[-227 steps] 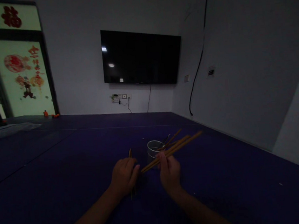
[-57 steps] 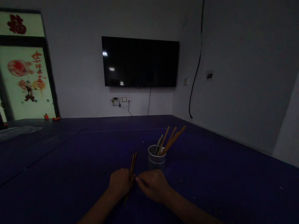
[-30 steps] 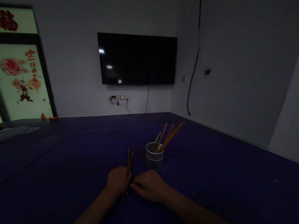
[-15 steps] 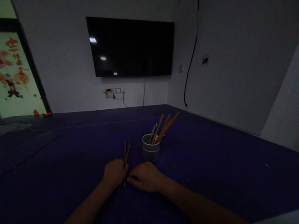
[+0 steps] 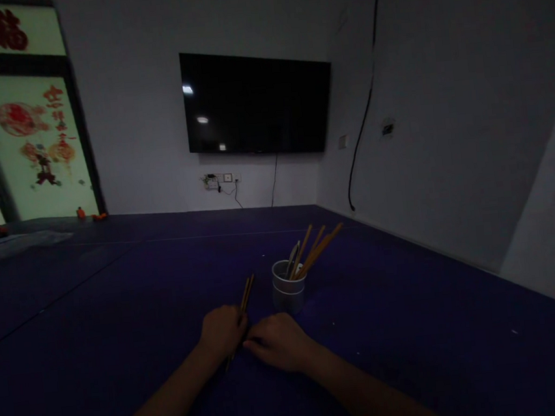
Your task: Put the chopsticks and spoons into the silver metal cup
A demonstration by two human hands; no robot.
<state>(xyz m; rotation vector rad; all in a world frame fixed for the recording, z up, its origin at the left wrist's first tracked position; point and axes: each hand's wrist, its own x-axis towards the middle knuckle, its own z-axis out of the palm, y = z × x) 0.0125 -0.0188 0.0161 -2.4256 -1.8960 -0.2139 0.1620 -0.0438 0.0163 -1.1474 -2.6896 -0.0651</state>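
A pair of thin wooden chopsticks (image 5: 247, 292) is in my left hand (image 5: 223, 331), fingers wrapped round their middle. They lie almost side by side, their far ends sticking out above the fist and the near ends below it. Close on the right, my right hand (image 5: 279, 342) has its fingers curled in; anything inside them is hidden. Just beyond it stands a grey metal cup (image 5: 289, 298). Several wooden sticks (image 5: 317, 251) that look like chopsticks lean to the right in the cup, along with a pale, flat-ended utensil (image 5: 293, 259).
Both forearms rest over a dark blue tabletop (image 5: 145, 312) dotted with small white specks. Clear plastic sheeting (image 5: 16, 243) and small orange objects (image 5: 92, 216) lie at the far left. A black television (image 5: 258, 105) and a hanging cable (image 5: 368, 107) are on the walls behind.
The two chopsticks, crossed and spread before, are now nearly parallel in my left hand. My right hand stays close by. The whole view has shifted a little with the head.
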